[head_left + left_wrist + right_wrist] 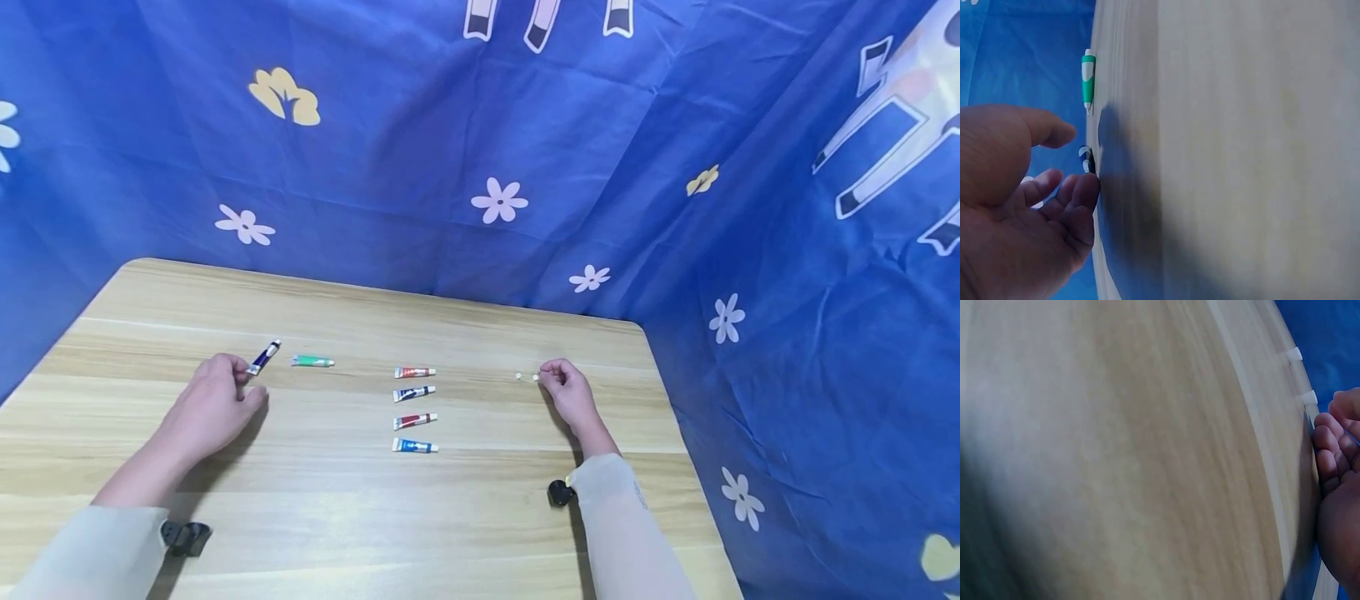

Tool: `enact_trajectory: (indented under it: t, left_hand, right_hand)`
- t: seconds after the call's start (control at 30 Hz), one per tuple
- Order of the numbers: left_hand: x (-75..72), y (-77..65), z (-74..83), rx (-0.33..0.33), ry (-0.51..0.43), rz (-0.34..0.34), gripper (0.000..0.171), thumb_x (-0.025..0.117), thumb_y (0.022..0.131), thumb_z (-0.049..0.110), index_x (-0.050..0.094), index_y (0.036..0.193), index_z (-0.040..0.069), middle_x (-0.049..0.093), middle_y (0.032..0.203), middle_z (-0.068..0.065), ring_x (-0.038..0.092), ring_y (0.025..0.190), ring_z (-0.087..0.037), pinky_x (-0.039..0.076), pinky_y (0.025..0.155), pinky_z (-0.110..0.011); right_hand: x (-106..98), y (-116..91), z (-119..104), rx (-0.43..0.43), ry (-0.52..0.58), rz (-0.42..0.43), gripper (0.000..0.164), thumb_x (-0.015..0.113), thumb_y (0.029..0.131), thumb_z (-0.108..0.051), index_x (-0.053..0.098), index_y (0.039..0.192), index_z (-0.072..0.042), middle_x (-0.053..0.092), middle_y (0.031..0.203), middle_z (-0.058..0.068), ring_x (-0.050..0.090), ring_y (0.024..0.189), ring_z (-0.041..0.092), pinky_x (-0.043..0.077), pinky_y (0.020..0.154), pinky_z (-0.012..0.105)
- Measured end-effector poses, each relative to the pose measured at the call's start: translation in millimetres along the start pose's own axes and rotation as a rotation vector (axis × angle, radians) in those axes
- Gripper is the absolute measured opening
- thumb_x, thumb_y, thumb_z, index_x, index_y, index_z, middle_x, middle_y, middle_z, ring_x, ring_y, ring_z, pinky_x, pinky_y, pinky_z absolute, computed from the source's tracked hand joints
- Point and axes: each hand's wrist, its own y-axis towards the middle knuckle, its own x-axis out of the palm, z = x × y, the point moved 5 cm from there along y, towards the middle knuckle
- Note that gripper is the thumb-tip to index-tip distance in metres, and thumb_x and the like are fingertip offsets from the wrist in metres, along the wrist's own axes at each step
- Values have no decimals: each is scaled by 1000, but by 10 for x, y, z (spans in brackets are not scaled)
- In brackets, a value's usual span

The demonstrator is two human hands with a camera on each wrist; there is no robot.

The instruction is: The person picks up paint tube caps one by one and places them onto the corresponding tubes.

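My left hand (216, 404) is at the left of the table, fingertips right at the lower end of a dark blue paint tube (265, 357) that lies aslant. In the left wrist view its thumb stands apart from the loosely bent fingers, with the dark tube (1086, 159) just beyond them. A green paint tube (312, 361) lies right of it. At the right, my right hand (572, 398) has its thumb and fingertips drawn together beside a small white cap (536, 377). A second white cap (518, 377) lies a little left. Both caps stand clear of the fingers in the right wrist view.
Mid-table, a column of paint tubes holds an orange-red tube (415, 372), a navy tube (414, 393), a dark red tube (416, 422) and a bright blue tube (415, 446). Blue patterned cloth (420, 208) hangs behind and right of the wooden table (360, 533).
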Motion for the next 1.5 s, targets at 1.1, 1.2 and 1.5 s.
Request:
enact_trajectory:
  t: [1.1,1.2,1.5]
  left_hand:
    - [-9,310,-52,-66,125,-21,38,57,108,16,51,118,-20,55,105,-40,53,97,-51,48,82,-64]
    - [-9,328,-57,-74,121,-29,37,57,108,17,52,117,-19,56,104,-39,53,96,-50,47,81,-63]
    - [24,362,-22,-87,116,-74,33,51,105,13,51,117,-17,50,107,-43,46,104,-55,47,79,-65]
  right_hand:
    - [66,34,-72,-88,-235,18,14,76,102,-16,82,114,-12,64,100,4,57,88,12,48,79,20]
    - [58,35,-77,-87,-245,27,13,77,102,-17,82,113,-13,64,100,3,56,88,12,47,80,21]
    - [46,20,-60,-81,-253,43,11,77,102,-17,82,110,-12,61,97,1,56,87,12,46,78,22]
